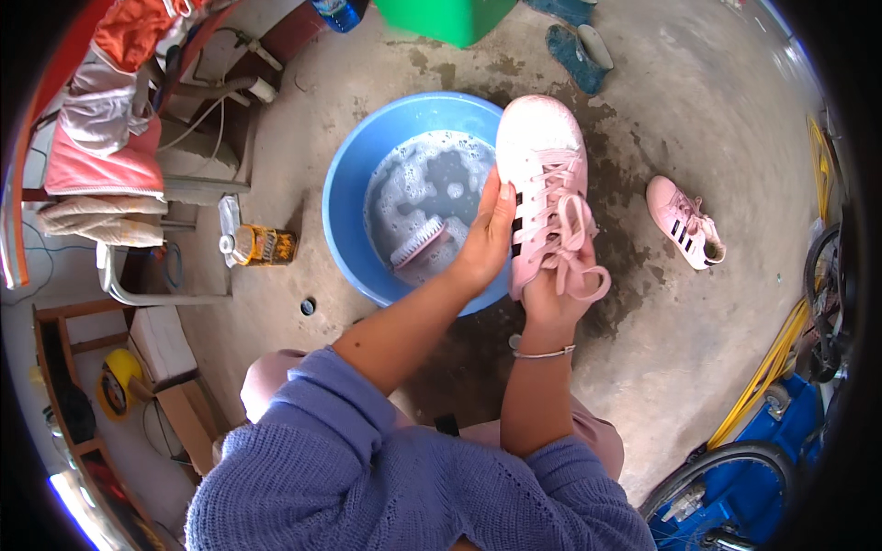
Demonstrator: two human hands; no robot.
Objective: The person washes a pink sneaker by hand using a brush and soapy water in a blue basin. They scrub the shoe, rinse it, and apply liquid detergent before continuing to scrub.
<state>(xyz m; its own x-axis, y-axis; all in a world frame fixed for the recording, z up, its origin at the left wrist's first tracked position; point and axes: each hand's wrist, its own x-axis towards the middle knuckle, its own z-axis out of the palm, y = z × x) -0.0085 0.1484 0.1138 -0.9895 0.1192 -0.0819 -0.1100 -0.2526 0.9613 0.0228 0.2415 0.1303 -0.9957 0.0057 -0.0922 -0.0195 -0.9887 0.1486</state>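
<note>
A pink lace-up sneaker [544, 165] with black side stripes is held up over the right rim of a blue plastic basin [351, 179]. My left hand [488, 237] grips its side, thumb near the stripes. My right hand [557, 293] reaches into the heel opening and supports the shoe from within; its fingers are hidden. The laces are tied in a bow, and the toe points away from me. Sudsy grey water [451, 175] covers the basin's bottom, where a scrub brush [419, 242] with pale bristles lies partly in the foam.
The matching sneaker [682, 220] rests on the concrete floor at right. Left of the basin lie an amber-liquid bottle [265, 245] and a dark cap [308, 306]. Behind are a green container [448, 21] and blue shoes [579, 58]. A bicycle wheel [723, 451] stands at lower right.
</note>
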